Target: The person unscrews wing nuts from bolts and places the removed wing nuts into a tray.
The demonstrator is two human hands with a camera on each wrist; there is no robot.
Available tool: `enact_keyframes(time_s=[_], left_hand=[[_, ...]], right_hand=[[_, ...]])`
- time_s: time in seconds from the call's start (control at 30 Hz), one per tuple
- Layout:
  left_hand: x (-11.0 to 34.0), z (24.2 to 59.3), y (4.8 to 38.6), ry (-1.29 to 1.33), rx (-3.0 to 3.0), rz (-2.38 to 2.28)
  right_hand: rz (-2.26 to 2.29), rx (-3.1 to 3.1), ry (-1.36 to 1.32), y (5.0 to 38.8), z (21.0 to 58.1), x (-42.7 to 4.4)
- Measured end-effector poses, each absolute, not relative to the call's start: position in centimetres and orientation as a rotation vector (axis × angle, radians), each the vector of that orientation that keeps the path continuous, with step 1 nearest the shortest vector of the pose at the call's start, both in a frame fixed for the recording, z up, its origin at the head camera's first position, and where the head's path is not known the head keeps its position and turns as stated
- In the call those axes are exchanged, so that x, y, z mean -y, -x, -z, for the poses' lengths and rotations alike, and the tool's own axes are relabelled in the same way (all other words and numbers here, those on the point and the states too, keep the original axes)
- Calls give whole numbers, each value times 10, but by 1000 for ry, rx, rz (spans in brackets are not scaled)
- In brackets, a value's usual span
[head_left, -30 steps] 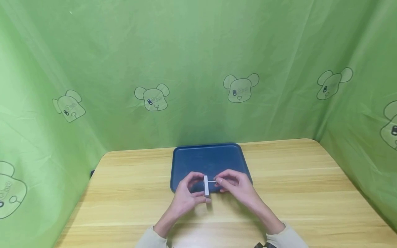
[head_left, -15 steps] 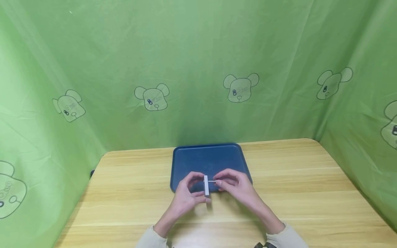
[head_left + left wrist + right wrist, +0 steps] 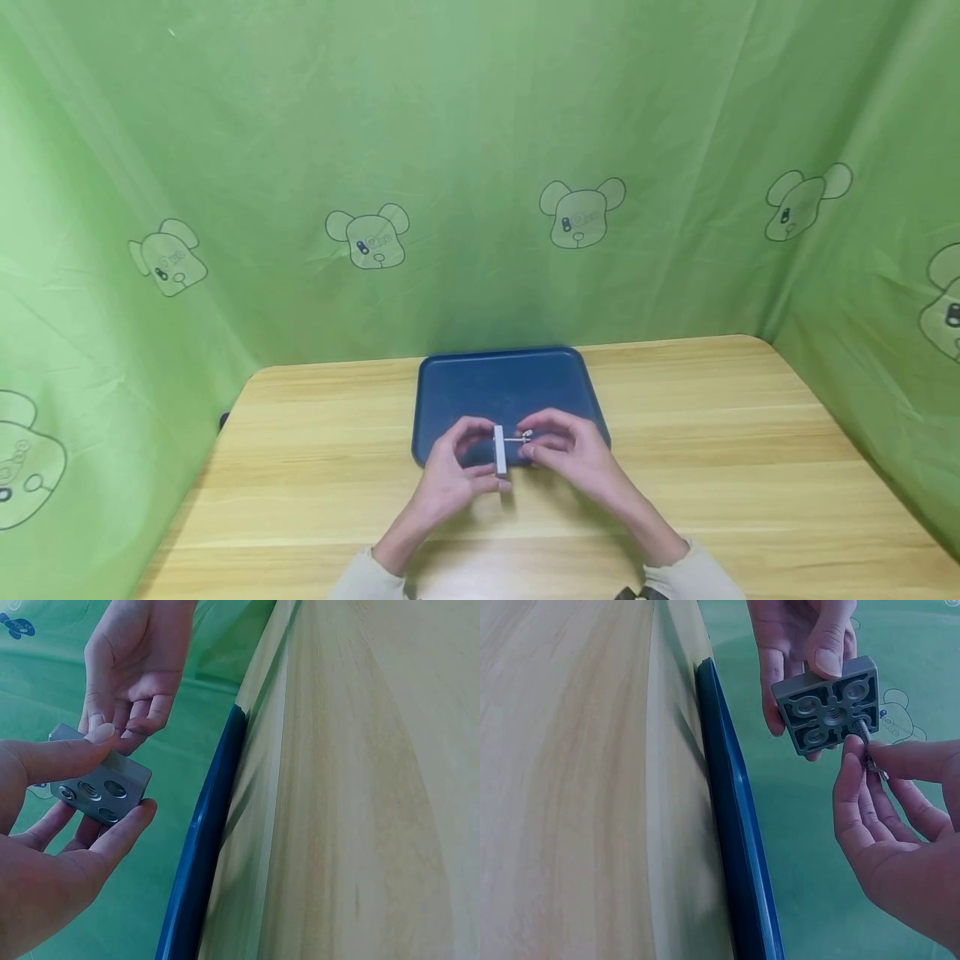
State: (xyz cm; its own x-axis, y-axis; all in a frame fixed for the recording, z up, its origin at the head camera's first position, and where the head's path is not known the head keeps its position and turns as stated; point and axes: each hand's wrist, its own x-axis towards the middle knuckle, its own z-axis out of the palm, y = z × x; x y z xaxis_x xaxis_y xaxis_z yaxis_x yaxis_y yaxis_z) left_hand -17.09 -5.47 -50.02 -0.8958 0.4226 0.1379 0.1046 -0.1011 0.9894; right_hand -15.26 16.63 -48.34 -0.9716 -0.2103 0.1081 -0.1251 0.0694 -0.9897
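My left hand (image 3: 447, 473) holds a small square grey metal plate (image 3: 500, 452) on edge, thumb and fingers at its borders. In the left wrist view, the outer face of the plate (image 3: 96, 787) shows several round holes. A thin wing screw (image 3: 517, 439) sticks out from the plate's right side, its shaft at one corner hole in the right wrist view. My right hand (image 3: 573, 450) has thumb and fingers curled about the screw's outer end. Close up, thumb and forefinger pinch the wing screw (image 3: 865, 739) near its winged head. How deep the screw sits is hidden.
A dark blue tray (image 3: 495, 383) lies on the wooden table (image 3: 315, 442), partly below both hands. Green cloth (image 3: 465, 125) with printed bear faces hangs behind the table and at both sides.
My right thumb and fingers have parted slightly, and the screw's winged head now shows between them. The plate and left hand stay almost still.
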Motion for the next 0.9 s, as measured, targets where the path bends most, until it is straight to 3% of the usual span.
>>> enact_keyframes(time_s=[0.9], left_hand=[[55,501,171,-599,-1901,-2127]], right_hand=[[2067,-2239,323,153,485,-166]])
